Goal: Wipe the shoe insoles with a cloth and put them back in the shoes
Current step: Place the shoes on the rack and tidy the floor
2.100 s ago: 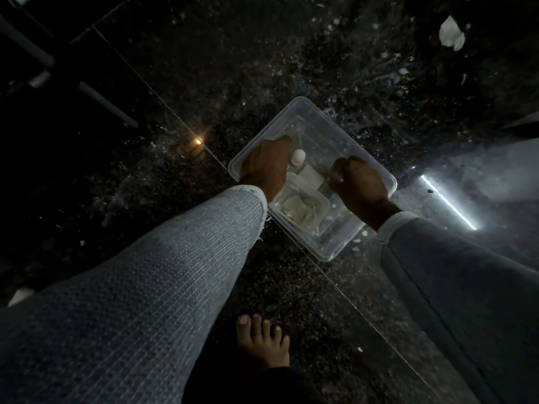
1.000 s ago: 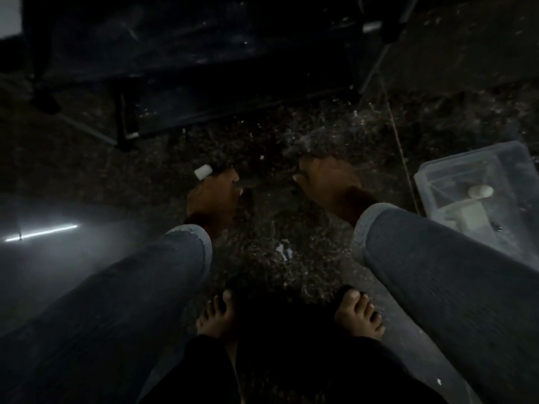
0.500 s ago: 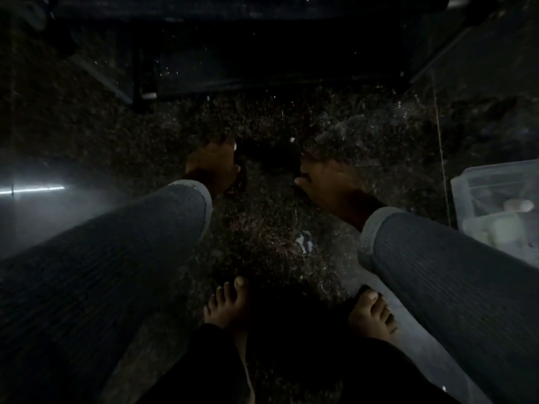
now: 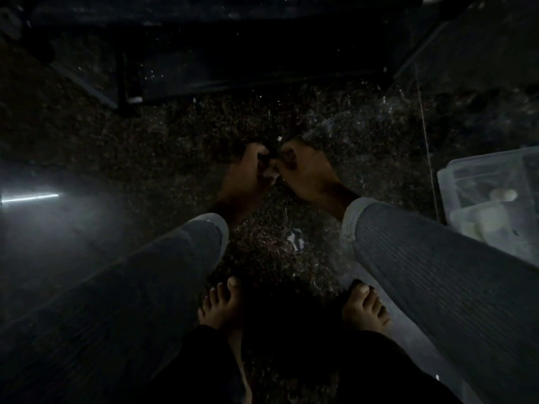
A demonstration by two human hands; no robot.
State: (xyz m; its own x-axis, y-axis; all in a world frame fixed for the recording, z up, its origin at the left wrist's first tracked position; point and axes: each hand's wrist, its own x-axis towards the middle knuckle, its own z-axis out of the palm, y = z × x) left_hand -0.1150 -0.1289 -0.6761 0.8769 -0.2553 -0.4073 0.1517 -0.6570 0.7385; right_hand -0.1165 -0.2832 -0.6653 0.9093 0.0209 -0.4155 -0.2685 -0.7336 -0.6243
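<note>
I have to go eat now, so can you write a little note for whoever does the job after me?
Left hand and right hand: fingers curled, meeting over the floor around something small and pale; too dark to name it.
Clear plastic box: on the floor, far right, pale items inside.
Shoes, insoles: not in view.
Done: nothing visible.
Left: wiping insoles, refitting them.

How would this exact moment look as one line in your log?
left hand: pinching small pale item | right hand: pinching same item | plastic box: right, on floor | shoes: unseen
</note>
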